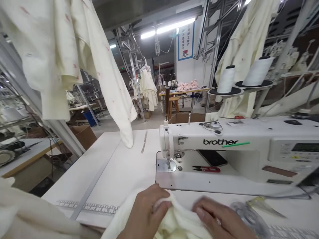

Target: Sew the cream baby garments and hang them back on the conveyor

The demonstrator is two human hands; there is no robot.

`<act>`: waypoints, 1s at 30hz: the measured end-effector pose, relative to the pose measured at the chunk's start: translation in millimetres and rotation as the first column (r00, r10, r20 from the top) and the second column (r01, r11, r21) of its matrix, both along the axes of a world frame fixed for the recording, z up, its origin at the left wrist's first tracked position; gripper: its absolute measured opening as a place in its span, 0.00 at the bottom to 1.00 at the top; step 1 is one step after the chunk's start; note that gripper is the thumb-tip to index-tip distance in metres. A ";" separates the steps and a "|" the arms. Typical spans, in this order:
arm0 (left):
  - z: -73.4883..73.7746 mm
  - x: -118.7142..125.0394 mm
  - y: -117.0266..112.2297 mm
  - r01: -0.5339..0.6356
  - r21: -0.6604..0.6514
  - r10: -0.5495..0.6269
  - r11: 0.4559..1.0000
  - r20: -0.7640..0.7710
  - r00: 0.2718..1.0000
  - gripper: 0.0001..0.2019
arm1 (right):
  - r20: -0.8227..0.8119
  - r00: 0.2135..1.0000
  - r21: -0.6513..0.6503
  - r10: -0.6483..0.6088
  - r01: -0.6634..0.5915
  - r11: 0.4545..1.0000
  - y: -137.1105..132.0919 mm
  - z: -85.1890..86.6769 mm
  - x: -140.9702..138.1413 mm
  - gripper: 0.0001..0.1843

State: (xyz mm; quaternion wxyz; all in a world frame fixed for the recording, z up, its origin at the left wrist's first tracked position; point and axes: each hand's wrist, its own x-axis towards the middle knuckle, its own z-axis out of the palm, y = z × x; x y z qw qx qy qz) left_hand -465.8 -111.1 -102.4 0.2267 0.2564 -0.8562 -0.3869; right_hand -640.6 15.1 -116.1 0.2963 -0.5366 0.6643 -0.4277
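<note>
Cream fabric (181,217) is bunched at the table's front edge, below the sewing machine. My left hand (147,210) pinches a fold of it between thumb and fingers. On the right, my right hand (216,215) has its curled fingers on the same cloth; it is slightly blurred. Ahead of both hands stands a white sewing machine (191,142), its presser foot (168,164) over the metal needle plate with no cloth under it. Red-handled thread snips (206,169) and a dark phone (213,157) lie beneath the machine's arm.
Cream garments (104,66) hang at upper left, one sleeve reaching down to the white table (107,169). A ruler tape (87,206) runs along the table front. Right of my hands lie a clear round case (249,219) and a pointed tool (267,205). Thread cones (226,79) stand behind the machine.
</note>
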 end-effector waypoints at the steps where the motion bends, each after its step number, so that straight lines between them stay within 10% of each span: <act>1: 1.0 -0.1 2.7 0.052 -0.008 -0.052 0.999 -0.002 0.999 0.08 | -0.059 0.998 -0.049 0.006 -0.009 0.999 -2.9 4.6 -1.2 0.13; 8: 2.3 -4.9 11.4 -0.102 0.047 0.100 0.994 0.040 0.994 0.04 | 0.038 0.988 -0.003 0.150 -0.150 0.989 -26.3 32.8 19.4 0.03; 13: 3.4 2.3 7.6 0.116 -0.100 -0.112 0.988 0.043 0.993 0.09 | 0.209 0.947 0.055 0.245 -0.261 0.964 -32.4 28.3 10.3 0.06; 23: -11.6 6.5 11.3 0.012 -0.059 -0.019 0.998 -0.116 0.993 0.05 | 0.887 0.424 0.114 0.183 -0.586 0.802 -64.1 -16.8 20.3 0.12; 28: -29.3 2.1 12.4 -0.188 -0.155 0.161 0.970 -0.172 0.972 0.07 | 0.304 0.949 0.066 0.086 -0.111 0.992 -41.0 5.0 25.7 0.14; 30: -34.8 -1.6 12.5 -0.255 -0.254 0.201 0.933 -0.220 0.955 0.09 | -0.044 0.999 0.040 0.015 -0.013 0.999 -32.0 11.3 31.7 0.11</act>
